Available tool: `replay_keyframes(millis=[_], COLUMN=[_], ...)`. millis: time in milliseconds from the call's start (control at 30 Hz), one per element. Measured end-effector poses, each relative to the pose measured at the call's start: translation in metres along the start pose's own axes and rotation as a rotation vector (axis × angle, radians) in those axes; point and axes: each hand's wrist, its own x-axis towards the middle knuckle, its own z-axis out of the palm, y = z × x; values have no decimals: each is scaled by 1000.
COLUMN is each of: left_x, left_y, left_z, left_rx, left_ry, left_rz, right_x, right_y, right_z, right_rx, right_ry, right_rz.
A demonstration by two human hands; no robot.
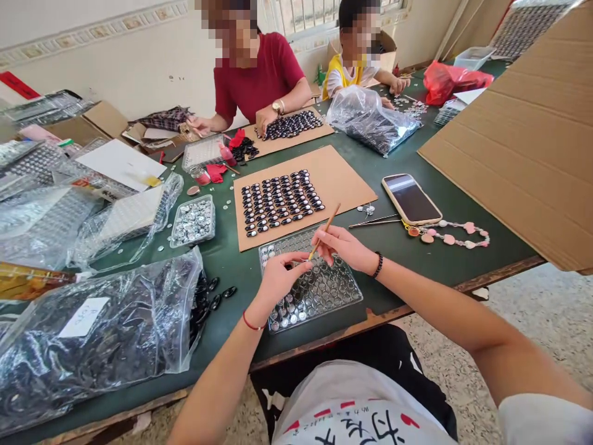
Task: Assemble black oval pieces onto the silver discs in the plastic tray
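Note:
My right hand (343, 246) grips a thin wooden stick (325, 230) like a pen, its tip pointing down toward my left fingertips. My left hand (278, 278) pinches a small dark piece over a clear plastic tray (336, 290) of round cells, some holding shiny metal discs. Just beyond the tray lies a cardboard sheet (343, 176) bearing several rows of black oval beads (280, 201). Both hands hover over the tray's near-left part.
A large plastic bag of black beads (99, 330) lies at the left, loose beads spilling beside it. A small tray of metal discs (193, 220), a phone (411, 198), a pink bead strap (451, 235), tweezers and a big cardboard flap (528, 136) surround me. Two people work opposite.

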Motion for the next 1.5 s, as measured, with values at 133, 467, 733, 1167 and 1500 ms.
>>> replay_keyframes(millis=[133,467,733,1167,1500], left_x=[-1,0,-3,-5,0], left_y=[1,-3,-3,-1,-2], left_z=[2,4,5,0,5], left_rx=[90,-10,19,209,-361], left_ry=[2,103,146,105,144], left_rz=[24,99,170,159,10], right_x=[0,-22,-24,-21,-20], right_y=[3,5,9,7,1], right_z=[5,21,19,17,14], right_rx=[122,-506,-824,-1125,-938], right_ry=[53,229,162,203,486], right_rz=[97,-277,-421,-530,-427])
